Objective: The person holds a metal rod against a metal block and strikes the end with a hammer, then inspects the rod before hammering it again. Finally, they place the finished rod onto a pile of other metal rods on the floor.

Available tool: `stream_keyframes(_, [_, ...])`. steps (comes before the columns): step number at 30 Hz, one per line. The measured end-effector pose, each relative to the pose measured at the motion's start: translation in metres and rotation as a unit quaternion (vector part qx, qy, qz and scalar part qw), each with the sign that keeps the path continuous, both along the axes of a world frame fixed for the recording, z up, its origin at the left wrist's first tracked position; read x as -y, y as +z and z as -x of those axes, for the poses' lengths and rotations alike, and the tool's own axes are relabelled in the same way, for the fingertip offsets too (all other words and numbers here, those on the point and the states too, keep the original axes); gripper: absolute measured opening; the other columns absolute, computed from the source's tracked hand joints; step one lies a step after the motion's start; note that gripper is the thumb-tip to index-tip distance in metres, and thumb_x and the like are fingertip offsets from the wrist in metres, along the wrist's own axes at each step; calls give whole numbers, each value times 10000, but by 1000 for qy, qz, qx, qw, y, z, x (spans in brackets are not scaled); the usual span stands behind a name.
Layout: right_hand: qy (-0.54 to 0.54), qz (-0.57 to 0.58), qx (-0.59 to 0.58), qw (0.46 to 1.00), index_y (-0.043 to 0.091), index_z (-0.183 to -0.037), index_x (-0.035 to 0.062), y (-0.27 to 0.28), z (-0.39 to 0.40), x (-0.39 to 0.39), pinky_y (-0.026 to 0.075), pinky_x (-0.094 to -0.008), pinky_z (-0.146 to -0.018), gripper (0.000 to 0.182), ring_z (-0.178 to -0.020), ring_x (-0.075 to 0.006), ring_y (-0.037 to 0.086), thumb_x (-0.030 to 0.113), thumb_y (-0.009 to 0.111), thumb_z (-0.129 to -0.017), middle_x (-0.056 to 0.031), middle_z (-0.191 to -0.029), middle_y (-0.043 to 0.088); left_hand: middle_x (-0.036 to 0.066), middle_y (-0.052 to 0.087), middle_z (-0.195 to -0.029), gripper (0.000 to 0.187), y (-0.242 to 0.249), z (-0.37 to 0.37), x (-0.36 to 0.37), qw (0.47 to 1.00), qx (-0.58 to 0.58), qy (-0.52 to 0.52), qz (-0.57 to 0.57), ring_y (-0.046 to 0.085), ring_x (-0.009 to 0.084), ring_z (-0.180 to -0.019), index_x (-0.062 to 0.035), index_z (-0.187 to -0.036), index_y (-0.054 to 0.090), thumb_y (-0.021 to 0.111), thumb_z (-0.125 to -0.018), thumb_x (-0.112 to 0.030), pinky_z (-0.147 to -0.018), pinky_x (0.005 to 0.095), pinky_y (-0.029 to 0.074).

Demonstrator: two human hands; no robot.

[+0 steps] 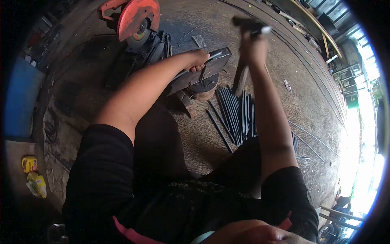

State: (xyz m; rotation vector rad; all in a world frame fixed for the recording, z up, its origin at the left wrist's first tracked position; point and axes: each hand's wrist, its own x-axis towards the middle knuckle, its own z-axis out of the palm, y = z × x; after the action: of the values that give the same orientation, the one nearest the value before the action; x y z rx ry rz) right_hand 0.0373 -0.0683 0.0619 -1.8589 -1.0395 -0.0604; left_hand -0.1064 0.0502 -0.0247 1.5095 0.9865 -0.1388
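Observation:
My left hand (198,60) is closed around a thin metal rod (214,56), holding it on a flat dark metal plate (215,67). The plate sits tilted over a round wooden block (204,90). My right hand (254,49) grips a hammer (251,27), raised to the right of the plate and blurred by motion. Below the hands, several dark metal rods (233,114) lie bunched on the ground.
A red cut-off saw (138,20) stands at the upper left, close to my left forearm. Long thin bars (300,53) run along the right side. A wooden piece (240,79) shows beside my right forearm. Yellow packets (35,183) lie at the far left.

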Motion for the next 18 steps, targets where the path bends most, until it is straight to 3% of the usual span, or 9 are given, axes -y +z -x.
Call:
stream_keyframes(1, [45, 54, 74, 995, 632, -1027, 21, -22, 7, 2, 504, -440, -793, 377, -964, -389, 636, 363, 600, -874, -218, -979, 672, -27, 353, -609, 350, 0, 0, 3, 1000, 0, -3, 0, 294, 72, -446, -108, -843, 440, 342, -992, -409, -365, 251, 243])
stream_keyframes(2, [7, 255, 34, 966, 624, -1088, 36, -45, 13, 1, 470, -443, -887, 481, -1061, -402, 595, 453, 602, -851, -234, -1084, 643, -8, 369, -615, 381, 0, 0, 7, 1000, 6, -7, -20, 310, 93, -458, -90, -826, 448, 348, -996, -417, -378, 271, 250])
stream_keyframes(6, [32, 280, -99, 954, 626, -1125, 50, -51, -6, -1, 441, -448, -944, 582, -1115, -409, 563, 554, 564, -841, -262, -1117, 620, 30, 403, -625, 449, -5, 5, 7, 998, 10, -15, -56, 352, 135, -483, -49, -800, 467, 357, -1001, -435, -408, 314, 273])
stream_keyframes(10, [19, 120, -10, 993, 632, -1038, 2, -9, -17, -4, 501, -453, -808, 605, -953, -412, 640, 573, 542, -858, -252, -935, 667, 37, 456, -636, 484, -9, -2, -2, 996, -11, 0, -91, 401, 144, -486, -29, -820, 490, 351, -994, -459, -410, 326, 318])
stream_keyframes(11, [54, 6, 1, 999, 632, -939, 7, 9, -11, 3, 499, -307, -515, 474, -556, -150, 625, 477, 599, -885, -76, -640, 613, 39, 467, -630, 501, -13, -4, -4, 993, -25, 10, -111, 411, 147, -486, -24, -815, 499, 344, -993, -466, -412, 330, 331])
stream_keyframes(13, [39, -70, -30, 996, 631, -920, 8, 45, 11, 16, 496, -306, -507, 447, -556, -151, 624, 453, 608, -883, -73, -632, 609, 53, 471, -625, 523, -6, -3, 0, 988, -44, 0, -148, 412, 154, -473, -27, -806, 507, 324, -992, -480, -419, 337, 355])
stream_keyframes(16, [58, -118, -104, 986, 634, -895, 16, 36, 15, 13, 498, -308, -506, 415, -554, -141, 619, 431, 615, -879, -63, -630, 609, 95, 519, -654, 510, -2, -3, 2, 973, -81, -19, -215, 465, 186, -482, -22, -855, 542, 320, -989, -461, -446, 366, 406])
stream_keyframes(17, [27, -87, -35, 995, 624, -962, -5, 4, 0, -3, 501, -453, -767, 478, -893, -426, 641, 464, 589, -872, -269, -884, 657, 123, 563, -689, 482, -1, -5, 3, 965, -95, -25, -242, 517, 211, -503, -14, -912, 570, 336, -988, -429, -466, 389, 432])
stream_keyframes(18, [35, 4, 22, 999, 620, -975, -3, -15, 2, -4, 494, -464, -802, 475, -957, -426, 627, 457, 594, -860, -268, -941, 657, 123, 563, -689, 482, 2, -3, 5, 965, -94, -28, -244, 517, 211, -503, -14, -912, 570, 336, -988, -429, -466, 389, 432])
